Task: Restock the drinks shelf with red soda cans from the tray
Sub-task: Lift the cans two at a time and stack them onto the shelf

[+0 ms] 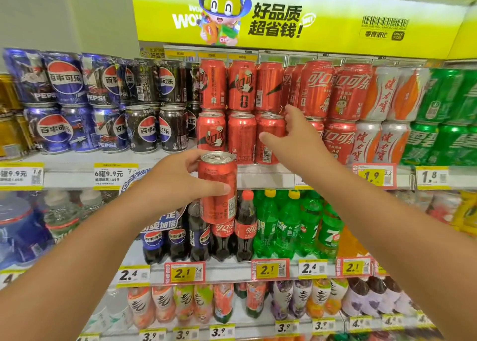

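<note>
The left hand (pixel 180 178) grasps a red can (pixel 218 188) upright, fingers wrapped round its front, thumb on the near side by the rim; the can sits in the air in front of the shelf edge (pixel 265 178), clear of the rows. The right hand (pixel 296 131) is spread, fingertips against the side of a shelved can (pixel 271 139) in the lower tier, thumb pointing left across its face; it does not close round the can. Beyond those fingers stand more red cans (pixel 241 85), stacked two high. Left of the left hand's fingers are blue cans (pixel 64 82) and black cans (pixel 171 129); right of the right hand, white-and-orange cans (pixel 387 95), then green cans (pixel 444 95). Below the held can stand cola bottles (pixel 245 227) and green bottles (pixel 289 224). Yellow price tags (pixel 374 177) line the shelf edge.
</note>
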Tool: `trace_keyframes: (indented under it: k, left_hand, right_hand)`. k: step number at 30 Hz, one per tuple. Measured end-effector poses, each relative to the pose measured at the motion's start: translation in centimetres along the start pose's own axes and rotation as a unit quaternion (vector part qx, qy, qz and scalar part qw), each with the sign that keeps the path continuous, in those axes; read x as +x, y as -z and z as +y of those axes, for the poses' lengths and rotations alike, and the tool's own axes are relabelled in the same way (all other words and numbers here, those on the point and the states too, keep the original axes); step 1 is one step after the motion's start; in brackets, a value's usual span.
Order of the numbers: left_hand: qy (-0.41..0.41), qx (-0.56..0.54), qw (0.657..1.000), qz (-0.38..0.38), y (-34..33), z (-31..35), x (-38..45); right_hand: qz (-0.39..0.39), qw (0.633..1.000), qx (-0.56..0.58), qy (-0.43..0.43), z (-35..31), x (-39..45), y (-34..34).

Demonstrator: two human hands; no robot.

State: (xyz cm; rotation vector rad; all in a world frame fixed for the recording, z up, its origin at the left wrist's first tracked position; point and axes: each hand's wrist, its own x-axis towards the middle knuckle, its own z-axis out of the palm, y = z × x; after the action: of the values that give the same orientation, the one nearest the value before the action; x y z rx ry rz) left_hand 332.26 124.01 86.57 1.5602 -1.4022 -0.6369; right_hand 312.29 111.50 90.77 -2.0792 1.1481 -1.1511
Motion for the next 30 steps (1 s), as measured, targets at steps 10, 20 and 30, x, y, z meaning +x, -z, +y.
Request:
trace_keyframes:
  k: [10, 20, 30]
  left_hand:
    - [-0.007, -0.019, 1.0, -0.009, -2.1, 0.5, 0.5]
    - [-0.016, -0.016, 1.0, -0.011, -3.2, 0.1, 0.4]
    - [0.007, 0.126, 0.992, -0.005, -0.1, -2.1, -2.1]
  right_hand:
    - [-0.262, 0.957, 0.12, -0.032, 1.8, -7.4, -1.3]
    - [-0.199, 0.972, 0.121, -0.006, 2.9, -6.7, -2.9]
    - [-0.17, 0.975, 0.139, 0.03, -2.8, -0.6, -0.4]
